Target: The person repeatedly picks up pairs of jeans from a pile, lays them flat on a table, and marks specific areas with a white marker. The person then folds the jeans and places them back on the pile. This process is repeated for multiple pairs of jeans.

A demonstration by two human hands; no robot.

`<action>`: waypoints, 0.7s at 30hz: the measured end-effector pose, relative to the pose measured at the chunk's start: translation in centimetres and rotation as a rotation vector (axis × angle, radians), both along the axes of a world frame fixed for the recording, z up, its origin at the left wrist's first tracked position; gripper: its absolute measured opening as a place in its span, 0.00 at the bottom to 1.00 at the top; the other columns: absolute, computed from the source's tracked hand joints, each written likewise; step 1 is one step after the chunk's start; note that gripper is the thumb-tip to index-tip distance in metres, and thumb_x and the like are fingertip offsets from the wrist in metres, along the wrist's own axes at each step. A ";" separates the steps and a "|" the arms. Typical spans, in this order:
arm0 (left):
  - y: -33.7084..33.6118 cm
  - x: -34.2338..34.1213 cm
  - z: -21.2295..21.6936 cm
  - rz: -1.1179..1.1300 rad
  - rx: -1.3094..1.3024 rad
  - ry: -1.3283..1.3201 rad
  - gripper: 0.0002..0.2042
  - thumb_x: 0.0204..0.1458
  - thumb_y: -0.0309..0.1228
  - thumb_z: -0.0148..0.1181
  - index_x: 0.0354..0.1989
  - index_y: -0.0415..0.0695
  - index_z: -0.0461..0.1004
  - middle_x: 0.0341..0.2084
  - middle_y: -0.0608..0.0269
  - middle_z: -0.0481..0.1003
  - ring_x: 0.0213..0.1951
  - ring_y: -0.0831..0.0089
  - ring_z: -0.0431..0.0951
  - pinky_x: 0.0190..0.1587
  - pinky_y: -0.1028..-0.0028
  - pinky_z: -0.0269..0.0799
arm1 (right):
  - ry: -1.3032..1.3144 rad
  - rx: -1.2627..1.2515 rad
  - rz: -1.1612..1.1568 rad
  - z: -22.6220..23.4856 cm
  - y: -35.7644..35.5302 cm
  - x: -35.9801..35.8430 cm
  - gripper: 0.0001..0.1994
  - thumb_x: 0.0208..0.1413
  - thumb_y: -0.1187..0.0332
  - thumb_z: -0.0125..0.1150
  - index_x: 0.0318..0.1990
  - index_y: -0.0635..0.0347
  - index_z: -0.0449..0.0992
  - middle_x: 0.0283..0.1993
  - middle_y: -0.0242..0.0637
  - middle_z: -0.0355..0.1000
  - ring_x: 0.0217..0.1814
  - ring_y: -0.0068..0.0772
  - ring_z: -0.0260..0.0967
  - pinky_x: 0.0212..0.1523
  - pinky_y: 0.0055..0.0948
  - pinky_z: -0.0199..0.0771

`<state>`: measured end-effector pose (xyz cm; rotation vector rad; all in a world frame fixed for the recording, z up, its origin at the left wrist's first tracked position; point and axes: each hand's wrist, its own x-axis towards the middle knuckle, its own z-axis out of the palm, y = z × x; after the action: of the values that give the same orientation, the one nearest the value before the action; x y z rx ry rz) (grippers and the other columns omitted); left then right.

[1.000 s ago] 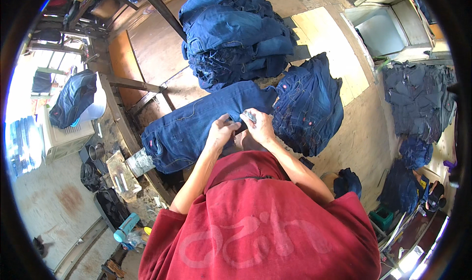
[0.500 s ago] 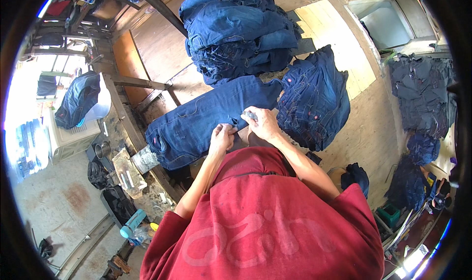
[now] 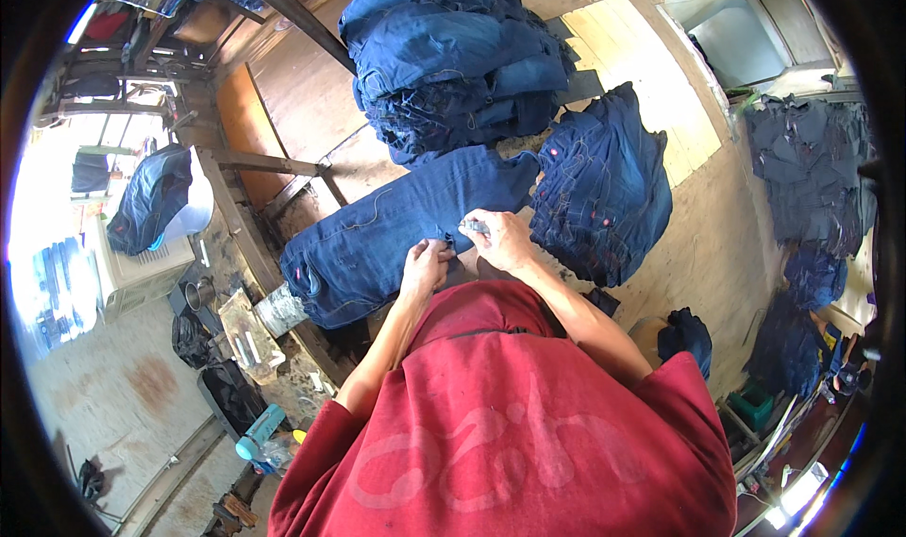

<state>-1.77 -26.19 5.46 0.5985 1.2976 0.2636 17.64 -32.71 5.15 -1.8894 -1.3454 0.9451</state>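
Note:
A dark blue denim pant leg is pulled lengthwise over a padded bar, whose pale wrapped end sticks out at the left. At the leg's near edge, my left hand is closed with its fingertips pinching the denim. Just right of it, my right hand grips a small grey block-like piece between thumb and fingers, close above a ruffled spot in the fabric. Its exact kind is too small to tell. A bunched pair of jeans lies beside my right hand, to its right.
Beyond the bar rises a tall heap of folded jeans. A wooden beam frame and a small tray board with white sticks stand at left. Dark garments are piled at far right. A light blue bottle sits lower left.
My right hand has shifted slightly left, and the grey piece in it has turned a little. My left hand keeps its pinch at the same place.

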 end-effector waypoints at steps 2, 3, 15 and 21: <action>-0.5 -1.1 0.3 0.081 -0.087 -0.048 0.07 0.69 0.31 0.54 0.41 0.42 0.73 0.33 0.57 0.81 0.12 0.80 0.59 0.14 0.75 0.54 | -0.001 0.011 -0.029 0.0 -0.1 -0.4 0.09 0.65 0.62 0.69 0.46 0.54 0.85 0.35 0.46 0.85 0.38 0.54 0.84 0.39 0.49 0.81; -0.5 -1.5 0.5 0.099 -0.119 -0.049 0.06 0.69 0.31 0.53 0.41 0.42 0.73 0.33 0.56 0.81 0.12 0.80 0.58 0.14 0.74 0.54 | 0.004 0.005 -0.030 0.0 -0.2 -0.5 0.09 0.65 0.62 0.70 0.46 0.54 0.85 0.35 0.46 0.85 0.38 0.54 0.84 0.39 0.49 0.81; 0.7 -15.4 3.8 -0.028 1.269 1.087 0.22 0.64 0.37 0.71 0.62 0.38 0.78 0.57 0.47 0.79 0.62 0.49 0.73 0.69 0.51 0.63 | 0.161 -0.011 -0.554 -4.0 -5.0 3.4 0.17 0.66 0.54 0.75 0.36 0.59 0.81 0.26 0.29 0.75 0.27 0.26 0.73 0.30 0.32 0.72; 5.5 -20.2 -1.8 0.030 1.131 1.148 0.19 0.73 0.36 0.60 0.62 0.32 0.81 0.68 0.41 0.76 0.69 0.46 0.74 0.74 0.57 0.64 | 1.209 -0.484 -1.040 -5.9 -4.5 4.7 0.25 0.61 0.38 0.75 0.31 0.40 0.66 0.19 0.15 0.54 0.16 0.13 0.51 0.17 0.21 0.48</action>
<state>-21.99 -20.73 3.69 1.8680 2.2156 0.7611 22.39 -37.19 -0.72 -1.4345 0.5650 1.4308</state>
